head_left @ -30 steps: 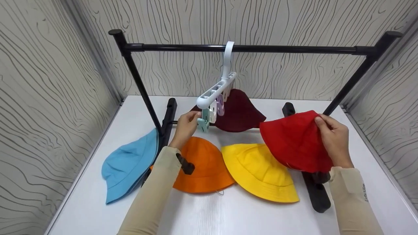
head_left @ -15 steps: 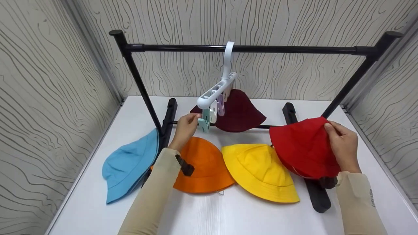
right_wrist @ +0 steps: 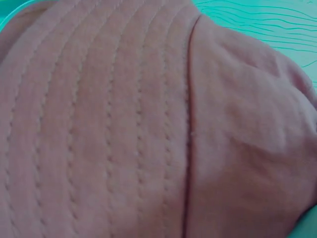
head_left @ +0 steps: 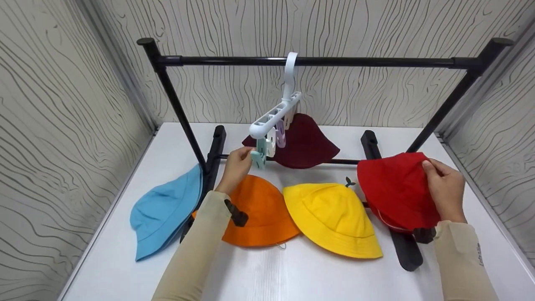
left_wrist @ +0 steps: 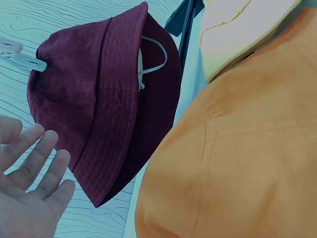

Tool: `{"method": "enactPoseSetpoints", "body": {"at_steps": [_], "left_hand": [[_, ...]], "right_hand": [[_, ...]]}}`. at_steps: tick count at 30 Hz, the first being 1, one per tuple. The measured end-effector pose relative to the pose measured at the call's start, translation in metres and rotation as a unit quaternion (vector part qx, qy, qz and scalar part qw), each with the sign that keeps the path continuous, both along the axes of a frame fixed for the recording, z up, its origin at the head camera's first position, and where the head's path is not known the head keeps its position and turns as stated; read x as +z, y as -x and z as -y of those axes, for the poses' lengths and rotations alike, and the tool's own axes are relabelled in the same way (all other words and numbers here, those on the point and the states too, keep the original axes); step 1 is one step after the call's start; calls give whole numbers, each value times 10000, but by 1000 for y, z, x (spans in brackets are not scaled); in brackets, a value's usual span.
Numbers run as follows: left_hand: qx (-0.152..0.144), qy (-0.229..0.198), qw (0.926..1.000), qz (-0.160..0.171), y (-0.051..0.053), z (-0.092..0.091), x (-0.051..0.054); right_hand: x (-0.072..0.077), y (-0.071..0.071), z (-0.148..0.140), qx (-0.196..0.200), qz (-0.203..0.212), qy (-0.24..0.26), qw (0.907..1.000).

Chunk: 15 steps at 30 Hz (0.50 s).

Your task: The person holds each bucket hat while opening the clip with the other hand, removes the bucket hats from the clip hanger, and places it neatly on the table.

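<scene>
My left hand (head_left: pixel 237 168) pinches a mint-green clip (head_left: pixel 258 159) at the near end of a white clip hanger (head_left: pixel 276 117). In the left wrist view, several fingers of that hand (left_wrist: pixel 34 183) fan out beside a maroon bucket hat (left_wrist: pixel 74 89), and a pale clip (left_wrist: pixel 30 62) touches the hat's crown. My right hand (head_left: pixel 447 188) grips a red bucket hat (head_left: pixel 397 188) by its crown, raised at the right with its brim toward the left. Stitched brim and creased crown of the red hat (right_wrist: pixel 114 124), tinted pinkish, fill the right wrist view.
A black rack's top bar (head_left: pixel 368 62) carries the hanger. Lilac (head_left: pixel 280 134) and white clips (head_left: pixel 271 142) hang beneath it. On the white table (head_left: pixel 259 276) lie blue (head_left: pixel 167 213), orange (head_left: pixel 263 213) and yellow (head_left: pixel 334 217) bucket hats. A black rack foot (head_left: pixel 407 253) stands at right.
My right hand has moved right and slightly down with the red hat, uncovering a small sprout ornament by the yellow hat's top. The left hand stays at the mint-green clip.
</scene>
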State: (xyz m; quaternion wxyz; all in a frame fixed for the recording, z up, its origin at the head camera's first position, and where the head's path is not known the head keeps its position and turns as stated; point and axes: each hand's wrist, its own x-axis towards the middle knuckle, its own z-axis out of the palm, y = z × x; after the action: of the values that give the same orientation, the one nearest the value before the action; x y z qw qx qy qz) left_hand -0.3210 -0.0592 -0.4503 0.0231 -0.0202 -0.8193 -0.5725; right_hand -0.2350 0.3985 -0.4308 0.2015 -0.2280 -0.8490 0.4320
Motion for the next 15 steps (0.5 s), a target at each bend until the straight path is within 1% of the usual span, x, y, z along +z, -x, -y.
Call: {"method": "enactPoseSetpoints", "body": {"at_steps": [7,12,15], "left_hand": [[33,-135,9998,124,0,2,-3],[1,-235,9997,68,-2,2,-5],[-4,-266,9996,61,-3,2,-5]], "right_hand": [[-5,0,-7,-162,325,-119,9993],[-15,1,-12,-294,330,-308,9985],[-22,1,-14,-303,422,-290,9982]]}}
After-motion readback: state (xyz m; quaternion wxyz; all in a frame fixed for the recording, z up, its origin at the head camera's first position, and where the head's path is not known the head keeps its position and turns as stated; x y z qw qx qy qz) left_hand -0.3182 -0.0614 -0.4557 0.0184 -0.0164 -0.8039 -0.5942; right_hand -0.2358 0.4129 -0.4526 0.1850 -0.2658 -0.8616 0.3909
